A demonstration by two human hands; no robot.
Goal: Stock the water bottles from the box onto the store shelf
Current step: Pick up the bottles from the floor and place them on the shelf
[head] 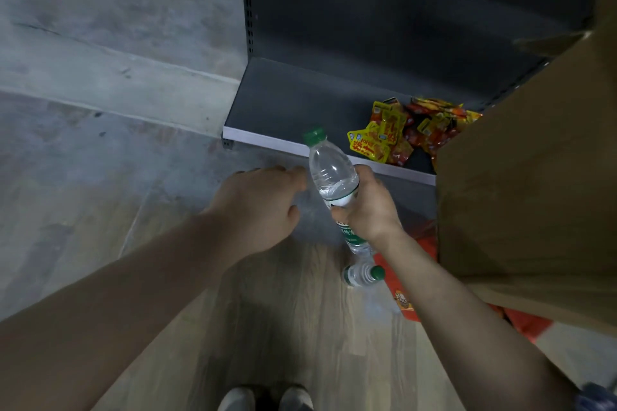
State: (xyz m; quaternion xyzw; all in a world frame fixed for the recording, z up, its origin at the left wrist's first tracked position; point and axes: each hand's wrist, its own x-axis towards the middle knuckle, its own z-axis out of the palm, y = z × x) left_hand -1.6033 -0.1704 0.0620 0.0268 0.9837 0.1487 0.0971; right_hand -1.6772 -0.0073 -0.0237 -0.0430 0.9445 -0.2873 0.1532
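My right hand point(369, 207) grips a clear water bottle point(330, 173) with a green cap around its middle, holding it tilted with the cap pointing toward the dark grey bottom shelf point(287, 103). My left hand point(263, 207) hovers just left of the bottle with loosely curled fingers and holds nothing. A second green-capped water bottle point(362, 274) lies on its side on the floor below my right wrist. The brown cardboard box point(527, 197) fills the right side, its inside hidden from view.
A heap of yellow and red snack packets point(400, 130) lies on the right part of the shelf. Orange-red packaging point(407, 297) sits on the floor under the box. The upright shelf post point(247, 0) marks the shelf's left end. My shoes point(267, 399) stand on the wooden floor.
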